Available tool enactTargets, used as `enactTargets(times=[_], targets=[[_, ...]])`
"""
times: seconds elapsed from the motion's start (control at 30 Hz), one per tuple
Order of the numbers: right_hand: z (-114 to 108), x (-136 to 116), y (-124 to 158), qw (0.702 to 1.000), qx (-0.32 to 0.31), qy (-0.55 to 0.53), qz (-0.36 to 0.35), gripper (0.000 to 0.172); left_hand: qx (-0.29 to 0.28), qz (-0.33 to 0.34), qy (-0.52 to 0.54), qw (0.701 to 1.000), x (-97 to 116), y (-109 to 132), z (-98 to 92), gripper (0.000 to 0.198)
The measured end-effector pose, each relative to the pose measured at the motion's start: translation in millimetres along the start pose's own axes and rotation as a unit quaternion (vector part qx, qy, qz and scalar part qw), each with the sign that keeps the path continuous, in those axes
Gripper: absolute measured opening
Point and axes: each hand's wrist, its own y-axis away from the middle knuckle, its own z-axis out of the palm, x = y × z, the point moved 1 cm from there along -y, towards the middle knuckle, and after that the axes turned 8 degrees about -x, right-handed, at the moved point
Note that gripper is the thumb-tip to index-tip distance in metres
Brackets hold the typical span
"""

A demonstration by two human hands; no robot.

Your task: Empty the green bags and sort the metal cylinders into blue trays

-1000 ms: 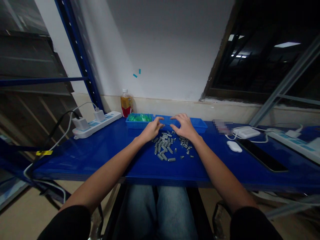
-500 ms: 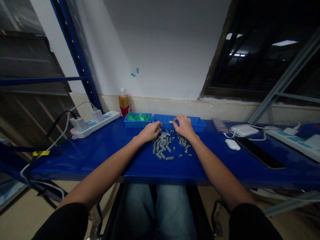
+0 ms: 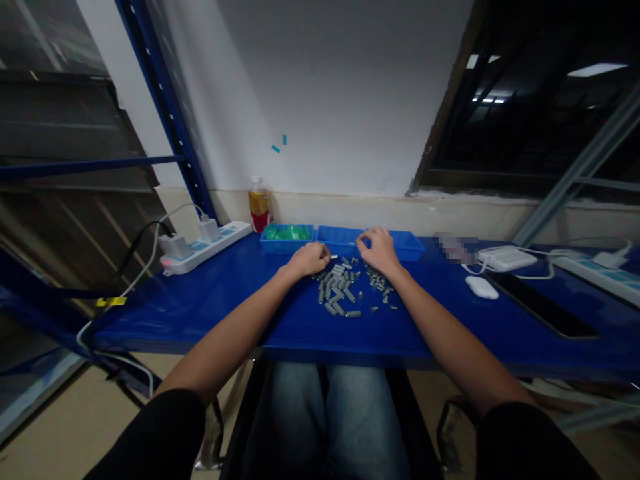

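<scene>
My left hand point(image 3: 311, 259) is closed in a pinch at the left of a pile of grey metal cylinders point(image 3: 338, 285). From its fingertips a short metal cylinder point(image 3: 334, 257) sticks out to the right. Across from it, my right hand point(image 3: 380, 250) hovers by the front wall of a long blue tray point(image 3: 407, 252), thumb and fingers curled together. Something small and pale shows near its fingertips, too small to name. Below that hand lie many small screw-like metal pieces point(image 3: 379, 280), partly hidden by it.
Left of the long tray, a smaller blue tray point(image 3: 270, 248) holds green plastic point(image 3: 289, 232). Behind it stands a drink bottle point(image 3: 259, 205). Power strips point(image 3: 210, 245) lie at both sides. At right are a phone point(image 3: 543, 305), a white earbud case point(image 3: 481, 287) and cables.
The camera view has turned slightly left. A metal cylinder now shows at my left fingertips. The light piece that stuck out from my right fingers is now hardly visible.
</scene>
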Motion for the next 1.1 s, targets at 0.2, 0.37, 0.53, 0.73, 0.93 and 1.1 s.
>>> enactTargets(times=[0.2, 0.37, 0.53, 0.73, 0.93, 1.1], targets=[[-5, -34, 8, 0.973, -0.072, -0.100, -0.197, 0.017, 0.037, 0.071, 0.158, 0.984, 2, 4, -9.8, 0.032], [-4, -42, 9, 0.975, -0.062, -0.116, -0.179, 0.011, -0.008, 0.087, 0.292, 0.952, 4, 5, -11.8, 0.039], [1, -43, 8, 0.969, -0.029, -0.212, -0.121, 0.011, 0.072, 0.136, 0.293, 0.943, 5, 5, -11.4, 0.041], [3, -48, 10, 0.956, 0.010, -0.264, -0.131, 0.009, 0.115, 0.137, 0.272, 0.945, 12, 7, -6.2, 0.029], [0, -52, 13, 0.958, 0.001, -0.215, -0.188, 0.014, 0.105, 0.116, 0.255, 0.954, 11, 8, -14.0, 0.038], [0, -42, 9, 0.982, 0.017, -0.111, -0.153, 0.014, -0.013, 0.084, 0.148, 0.985, -4, 9, -26.0, 0.039]])
